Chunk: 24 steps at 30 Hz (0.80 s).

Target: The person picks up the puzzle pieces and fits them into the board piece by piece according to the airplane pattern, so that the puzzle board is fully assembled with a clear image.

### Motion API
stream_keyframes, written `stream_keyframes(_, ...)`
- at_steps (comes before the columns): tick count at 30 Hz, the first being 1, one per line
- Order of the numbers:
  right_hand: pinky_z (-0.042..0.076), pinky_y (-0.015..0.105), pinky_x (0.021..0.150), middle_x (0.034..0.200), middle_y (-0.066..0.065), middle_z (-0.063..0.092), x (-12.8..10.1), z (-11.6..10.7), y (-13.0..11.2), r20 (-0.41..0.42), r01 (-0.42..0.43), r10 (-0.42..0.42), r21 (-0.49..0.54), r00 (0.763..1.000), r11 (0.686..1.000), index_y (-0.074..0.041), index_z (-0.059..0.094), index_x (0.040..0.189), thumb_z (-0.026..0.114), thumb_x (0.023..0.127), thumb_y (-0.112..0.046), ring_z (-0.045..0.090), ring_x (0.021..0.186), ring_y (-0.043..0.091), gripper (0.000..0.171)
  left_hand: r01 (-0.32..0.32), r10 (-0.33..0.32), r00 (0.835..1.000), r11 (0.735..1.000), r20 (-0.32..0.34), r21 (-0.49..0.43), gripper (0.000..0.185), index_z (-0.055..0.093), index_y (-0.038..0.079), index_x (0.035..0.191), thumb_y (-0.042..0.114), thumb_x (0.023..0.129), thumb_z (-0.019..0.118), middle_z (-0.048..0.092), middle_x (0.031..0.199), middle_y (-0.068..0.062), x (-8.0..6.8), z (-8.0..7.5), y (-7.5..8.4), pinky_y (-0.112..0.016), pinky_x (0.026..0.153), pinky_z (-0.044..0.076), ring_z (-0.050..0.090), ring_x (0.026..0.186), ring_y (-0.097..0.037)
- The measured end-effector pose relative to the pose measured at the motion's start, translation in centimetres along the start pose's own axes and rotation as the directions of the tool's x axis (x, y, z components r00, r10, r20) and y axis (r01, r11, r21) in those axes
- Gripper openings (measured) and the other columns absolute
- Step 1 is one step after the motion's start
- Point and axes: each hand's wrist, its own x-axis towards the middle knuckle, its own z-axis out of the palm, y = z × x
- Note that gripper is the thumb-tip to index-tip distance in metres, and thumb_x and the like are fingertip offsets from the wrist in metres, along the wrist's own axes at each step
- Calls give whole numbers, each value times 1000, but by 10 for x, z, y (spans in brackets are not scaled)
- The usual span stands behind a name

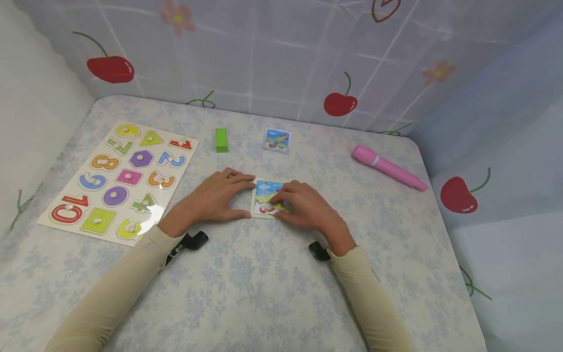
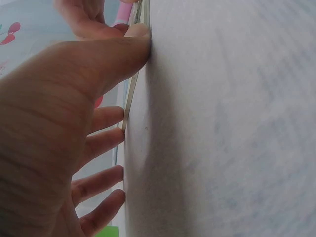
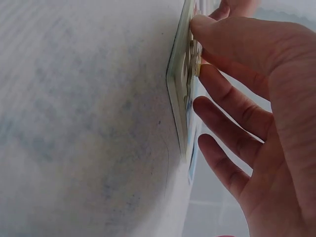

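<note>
A small square jigsaw puzzle board with a yellow airplane picture and a pale frame lies flat on the table. My left hand rests beside it, thumb and fingertips touching the frame's left edge. From the right, my right hand reaches over the board and hides part of the picture. Its thumb and index finger pinch a puzzle piece, which sits slightly raised above the board in the right wrist view. The other right fingers are spread apart. Beyond the board lies a card with a similar airplane picture.
A number-and-shape peg board lies at the left, beside my left forearm. Behind the hands stands a green block. A pink rod-shaped object lies at the right. A patterned curtain borders the table's far side.
</note>
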Motion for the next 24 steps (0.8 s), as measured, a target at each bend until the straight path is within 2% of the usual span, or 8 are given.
stream_keyframes(5, 48, 36, 88, 106, -5, 66, 3, 1, 0, 11, 13, -12, -26, 1000, 1000, -23, 77, 114, 81, 87, -30, 59, 101, 16, 28, -2, 2, 1000, 1000, 4, 11, 78, 57, 19, 145, 65, 83, 72, 46, 156, 3, 0, 1, 0, -50, 102, 41, 42, 134, -23)
stream_keyframes(13, 47, 37, 93, 109, -6, 67, 6, 1, -1, 30, 20, -20, -5, 999, 1000, -26, 78, 110, 82, 87, -32, 59, 107, 18, 23, 4, -4, 1000, 1000, 10, 17, 79, 57, 20, 145, 66, 83, 72, 45, 156, 4, 1, 1, -1, -50, 103, 41, 42, 134, -23)
stream_keyframes(24, 47, 37, 93, 109, -6, 67, 2, -2, -1, 15, 21, -21, -3, 1000, 1000, -25, 79, 109, 81, 87, -33, 59, 106, 17, 23, 8, -9, 1000, 1000, 16, 17, 79, 57, 20, 145, 66, 83, 72, 45, 156, 3, 1, 1, -1, -51, 102, 41, 42, 134, -24)
